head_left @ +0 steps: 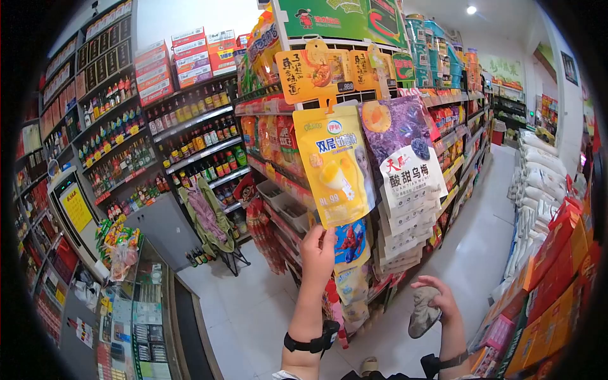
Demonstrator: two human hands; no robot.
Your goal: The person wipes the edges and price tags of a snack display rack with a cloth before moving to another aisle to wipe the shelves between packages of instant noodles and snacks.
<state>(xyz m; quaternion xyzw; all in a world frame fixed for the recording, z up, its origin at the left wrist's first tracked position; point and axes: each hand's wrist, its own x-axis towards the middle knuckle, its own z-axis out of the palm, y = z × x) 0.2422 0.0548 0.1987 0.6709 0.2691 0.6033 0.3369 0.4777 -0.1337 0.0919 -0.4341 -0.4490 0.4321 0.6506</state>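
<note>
Shop shelves (202,154) behind; raised left hand (316,250) pinches yellow pouch (335,174); right hand (445,299), lower, clasps grey cloth (422,315).

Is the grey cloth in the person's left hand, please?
No, the right hand holds the grey cloth, while the left hand is at the lower edge of the yellow pouch.

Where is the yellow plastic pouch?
In the head view, the yellow plastic pouch hangs near centre, left of a purple and white pouch, its bottom at the left hand.
</note>
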